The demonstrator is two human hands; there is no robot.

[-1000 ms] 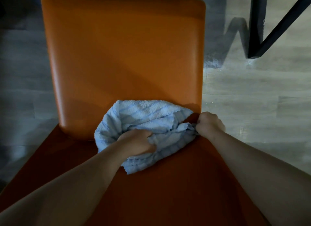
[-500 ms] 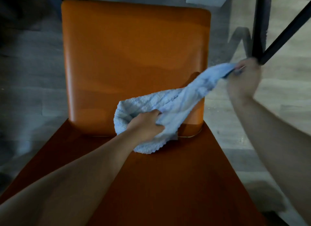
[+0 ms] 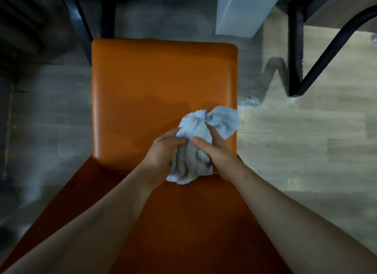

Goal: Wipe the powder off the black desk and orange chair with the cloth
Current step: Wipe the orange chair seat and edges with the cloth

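The orange chair fills the middle of the view, its backrest further from me and its darker seat under my forearms. A light blue cloth is bunched into a ball above the join of seat and backrest. My left hand grips the bunch from the left. My right hand grips it from the right, with a loose flap of cloth sticking up past its fingers. No powder shows on the chair. The desk top is out of view.
Black metal desk legs stand at the upper right on the wooden floor, with pale powder on the floor beside the chair's right edge. A light grey box stands behind the chair. More dark legs rise at upper left.
The cloth was spread low on the chair, then my right hand pulled one end out to the right. Now both hands have come together and bunched it into a ball.
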